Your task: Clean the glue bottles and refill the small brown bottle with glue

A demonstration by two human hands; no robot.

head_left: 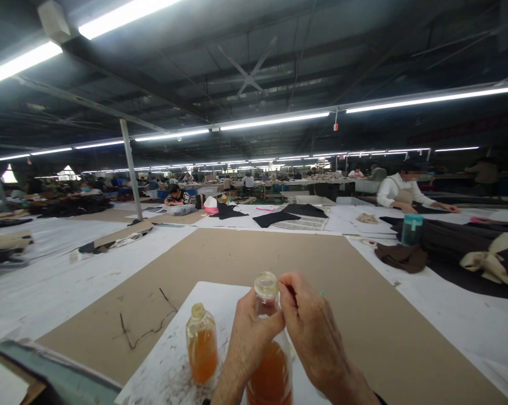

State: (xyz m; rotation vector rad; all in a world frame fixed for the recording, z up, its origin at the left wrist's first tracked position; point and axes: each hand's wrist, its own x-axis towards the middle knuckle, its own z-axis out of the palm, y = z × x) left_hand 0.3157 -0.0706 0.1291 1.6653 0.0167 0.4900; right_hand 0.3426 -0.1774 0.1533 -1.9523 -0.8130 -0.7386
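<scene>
A clear bottle [270,371] with orange liquid in its lower part stands upright in front of me, its mouth uncovered. My left hand [251,337] is wrapped around the bottle just below the neck. Beside the rim, my right hand [310,326] is closed in a pinch, its fingertips touching or almost touching the neck; what they hold, if anything, is hidden. A tiny green bit shows behind its knuckles. To the left, a smaller bottle [202,343] of orange liquid sits on a smudged white sheet [161,365].
Brown paper [254,247] covers the table under the sheet, with a bent dark wire or cord [146,336] at left. On the right lie dark fabric [452,253], a brown cloth [401,257] and a teal-lidded cup [412,229]. A person [405,191] works beyond.
</scene>
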